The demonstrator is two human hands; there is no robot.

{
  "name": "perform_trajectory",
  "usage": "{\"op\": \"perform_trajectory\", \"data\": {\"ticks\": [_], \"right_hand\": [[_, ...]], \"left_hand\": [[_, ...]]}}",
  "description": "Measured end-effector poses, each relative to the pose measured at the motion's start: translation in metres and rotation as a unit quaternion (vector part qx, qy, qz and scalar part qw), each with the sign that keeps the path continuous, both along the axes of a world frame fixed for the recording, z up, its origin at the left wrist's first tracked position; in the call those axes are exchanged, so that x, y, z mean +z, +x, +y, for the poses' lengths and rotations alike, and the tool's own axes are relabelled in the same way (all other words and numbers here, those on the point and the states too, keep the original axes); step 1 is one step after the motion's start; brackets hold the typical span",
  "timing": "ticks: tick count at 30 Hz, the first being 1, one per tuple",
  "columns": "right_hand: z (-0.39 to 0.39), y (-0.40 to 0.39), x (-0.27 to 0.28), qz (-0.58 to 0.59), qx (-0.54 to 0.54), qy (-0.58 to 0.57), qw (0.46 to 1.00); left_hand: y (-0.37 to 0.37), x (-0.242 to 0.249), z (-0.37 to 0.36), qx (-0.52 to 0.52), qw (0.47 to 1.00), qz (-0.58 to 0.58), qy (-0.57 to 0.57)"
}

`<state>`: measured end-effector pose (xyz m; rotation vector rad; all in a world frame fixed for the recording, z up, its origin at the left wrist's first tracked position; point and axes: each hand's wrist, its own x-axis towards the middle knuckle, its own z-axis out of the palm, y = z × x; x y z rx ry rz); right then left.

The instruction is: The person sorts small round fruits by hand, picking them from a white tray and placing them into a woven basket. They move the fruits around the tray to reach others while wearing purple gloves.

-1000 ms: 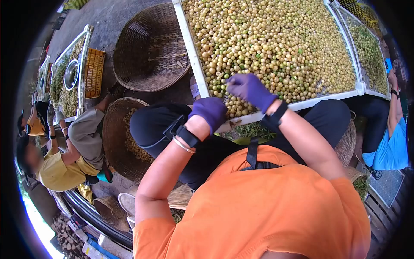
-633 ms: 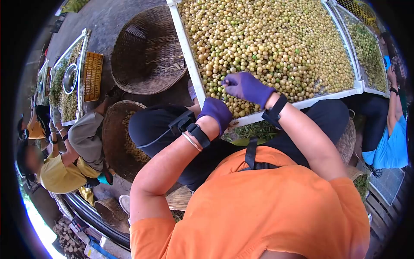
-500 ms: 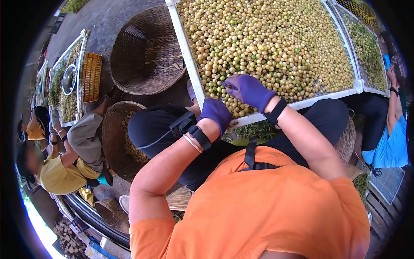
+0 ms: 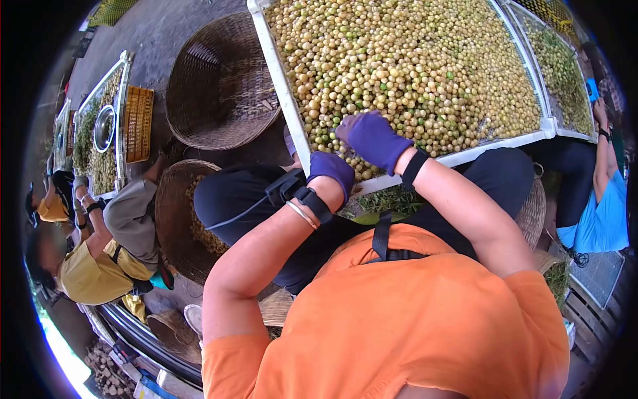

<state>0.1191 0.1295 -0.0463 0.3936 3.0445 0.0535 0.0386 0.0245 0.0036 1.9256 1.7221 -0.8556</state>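
Observation:
A white-framed tray in front of me is spread with small round yellow-green fruits. My right hand, in a purple glove, is over the fruits near the tray's near-left corner. Its fingers are curled together, and whatever is in them is hidden. My left hand, also gloved in purple, is at that same corner by the near rim, a little nearer to me. The back of the glove hides its fingertips. Darker gaps show among the fruits around both hands.
A large wicker basket stands left of the tray, and a second basket with fruits is nearer. People sit on both sides, one in a yellow shirt, one in blue. Another fruit tray adjoins on the right.
My right hand has shifted slightly left and its fingers are more tucked in over the fruits. My left hand stays about where it was. The view has moved a little.

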Motion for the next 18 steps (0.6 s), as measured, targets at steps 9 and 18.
{"op": "perform_trajectory", "data": {"ticks": [9, 18], "right_hand": [[0.037, 0.036, 0.038, 0.167, -0.302, -0.526, 0.778], [0.012, 0.085, 0.022, -0.064, 0.042, -0.176, 0.981]], "left_hand": [[-0.009, 0.001, 0.000, -0.040, 0.999, -0.018, -0.005], [-0.013, -0.005, -0.004, -0.029, 0.999, -0.013, 0.014]]}}
